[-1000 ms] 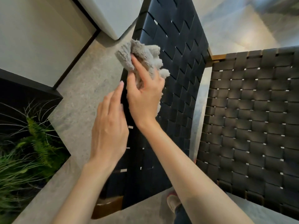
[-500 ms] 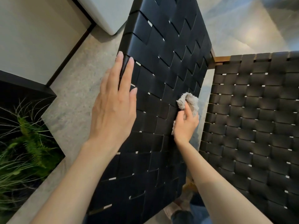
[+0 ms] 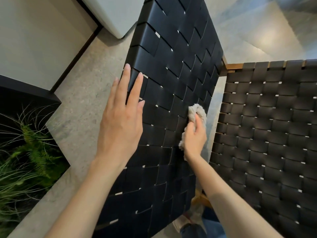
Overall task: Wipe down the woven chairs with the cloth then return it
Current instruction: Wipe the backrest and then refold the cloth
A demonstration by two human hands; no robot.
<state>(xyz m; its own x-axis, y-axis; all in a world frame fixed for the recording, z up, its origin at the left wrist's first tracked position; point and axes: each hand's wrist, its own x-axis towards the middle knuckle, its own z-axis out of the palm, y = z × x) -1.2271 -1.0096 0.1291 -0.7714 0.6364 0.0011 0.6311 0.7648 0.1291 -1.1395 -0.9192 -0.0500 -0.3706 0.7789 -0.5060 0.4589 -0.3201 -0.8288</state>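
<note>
Light: soft, even, moderately bright.
Glare: pale bloom on the floor (image 3: 267, 40) at 1 o'clock.
Sheen: dull highlights on the black woven chair (image 3: 171, 57) straps, 12 o'clock.
Shadow: plants (image 3: 25, 152) at 8 o'clock sit dark.
Distortion: wide-angle; lines bow toward the edges.
Blur: smeared corner at 1 o'clock.

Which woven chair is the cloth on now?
The darker chair in the middle of the view: the right hand presses the cloth against its weave, and the left hand lies flat on its left edge. The greyer chair at right is untouched.
</note>
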